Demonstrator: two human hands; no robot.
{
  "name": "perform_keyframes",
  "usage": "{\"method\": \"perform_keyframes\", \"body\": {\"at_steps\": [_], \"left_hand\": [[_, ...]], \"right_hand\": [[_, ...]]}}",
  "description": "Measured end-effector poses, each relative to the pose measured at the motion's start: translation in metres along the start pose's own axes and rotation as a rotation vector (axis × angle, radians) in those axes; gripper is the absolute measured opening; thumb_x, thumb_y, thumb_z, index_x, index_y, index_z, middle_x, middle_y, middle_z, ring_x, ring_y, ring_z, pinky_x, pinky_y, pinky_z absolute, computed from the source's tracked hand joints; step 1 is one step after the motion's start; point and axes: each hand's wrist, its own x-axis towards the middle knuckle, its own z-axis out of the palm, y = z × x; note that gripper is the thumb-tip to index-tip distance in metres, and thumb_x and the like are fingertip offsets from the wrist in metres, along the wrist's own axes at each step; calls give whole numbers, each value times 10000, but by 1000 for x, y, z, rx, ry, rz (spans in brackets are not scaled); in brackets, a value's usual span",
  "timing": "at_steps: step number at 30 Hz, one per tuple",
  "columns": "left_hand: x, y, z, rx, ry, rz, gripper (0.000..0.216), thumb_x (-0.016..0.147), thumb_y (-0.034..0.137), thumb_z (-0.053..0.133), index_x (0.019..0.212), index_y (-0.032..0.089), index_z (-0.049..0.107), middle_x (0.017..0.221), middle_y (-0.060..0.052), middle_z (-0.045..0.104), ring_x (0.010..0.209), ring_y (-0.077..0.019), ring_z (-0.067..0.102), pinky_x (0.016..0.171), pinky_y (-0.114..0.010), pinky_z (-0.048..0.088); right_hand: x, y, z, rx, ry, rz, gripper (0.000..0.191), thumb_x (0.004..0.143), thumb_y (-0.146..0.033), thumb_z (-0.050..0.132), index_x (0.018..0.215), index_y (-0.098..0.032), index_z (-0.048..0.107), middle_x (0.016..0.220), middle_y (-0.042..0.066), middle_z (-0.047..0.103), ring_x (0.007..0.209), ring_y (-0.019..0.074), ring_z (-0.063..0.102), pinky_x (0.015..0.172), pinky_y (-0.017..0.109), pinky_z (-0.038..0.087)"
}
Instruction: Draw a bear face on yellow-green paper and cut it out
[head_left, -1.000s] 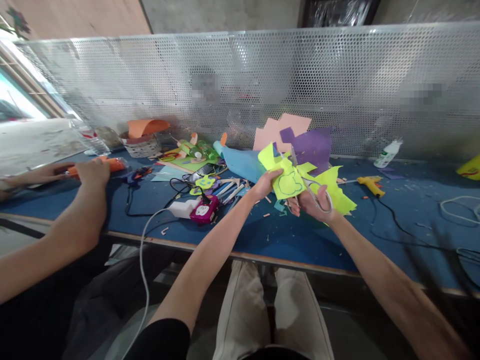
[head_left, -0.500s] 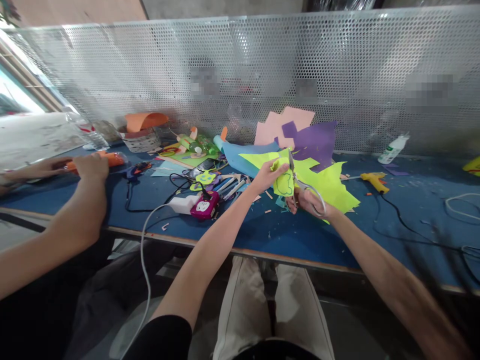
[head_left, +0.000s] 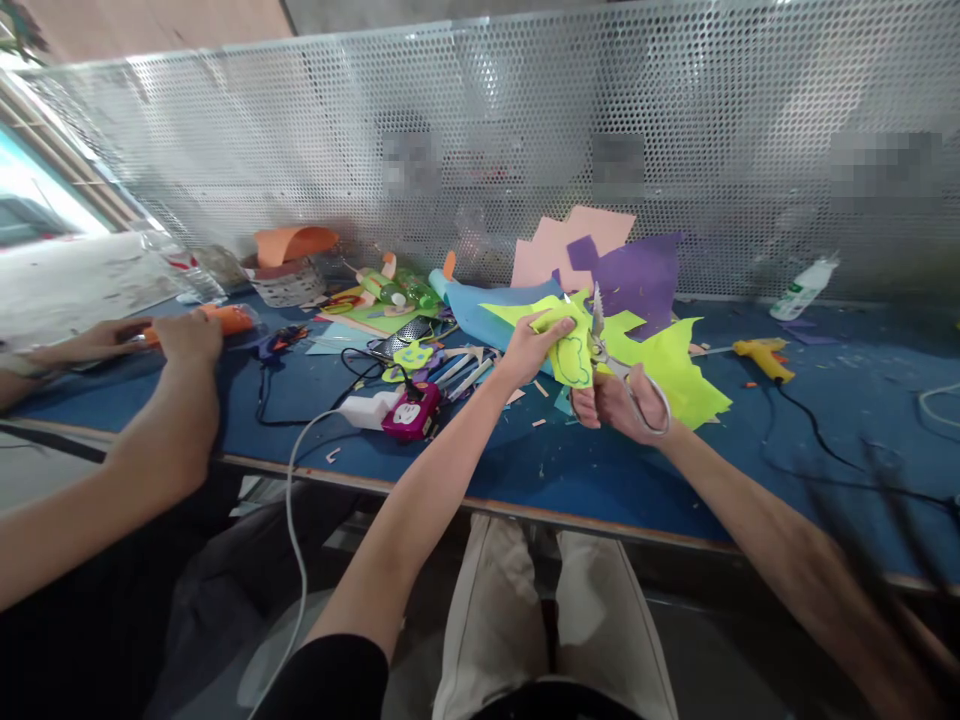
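My left hand [head_left: 534, 350] pinches a small yellow-green craft sheet [head_left: 572, 358] that has a curvy outline drawn on it in dark ink. In my right hand [head_left: 626, 405] is a pair of scissors [head_left: 646, 392], fingers through the handles. The blades point up and stand apart, right beside the sheet's right edge. Behind the hands lies a larger yellow-green sheet [head_left: 686, 372] with jagged edges. Purple [head_left: 637, 278], pink [head_left: 574, 240] and blue [head_left: 499, 312] sheets lie farther back.
A purple power strip [head_left: 411, 411] with a white plug sits left of my arm. Right of me are a yellow glue gun [head_left: 765, 357] and a white bottle [head_left: 805, 288]. At the left, a co-worker's hands [head_left: 187, 335] hold an orange roll [head_left: 231, 319]. A perforated metal panel [head_left: 337, 140] stands behind.
The scissors' blades have opened wider and shifted slightly right, away from the small sheet. My left hand still holds that sheet, now tilted a little.
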Motion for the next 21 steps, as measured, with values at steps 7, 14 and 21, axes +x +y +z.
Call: {"method": "perform_keyframes", "body": {"at_steps": [7, 14, 21], "left_hand": [[-2, 5, 5, -35, 7, -2, 502, 622, 548, 944, 827, 145, 724, 729, 5, 676, 635, -105, 608, 625, -234, 520], [-5, 8, 7, -26, -14, -35, 490, 616, 532, 951, 795, 146, 707, 741, 11, 670, 658, -105, 615, 658, -240, 529], [-9, 10, 8, -56, -105, -118, 496, 604, 516, 961, 789, 132, 708, 729, -2, 678, 655, -117, 639, 668, -262, 559]], "right_hand": [[0, 12, -7, -117, 86, -81, 685, 878, -901, 390, 831, -233, 535, 725, 24, 465, 547, 152, 389, 475, 332, 362], [2, 15, -6, -205, 176, -73, 677, 844, -928, 419, 788, -264, 539, 670, 31, 464, 509, 159, 363, 420, 341, 330], [-1, 6, -1, -294, 111, -102, 727, 845, -946, 380, 804, -242, 556, 685, 18, 517, 504, 146, 451, 500, 350, 416]]}}
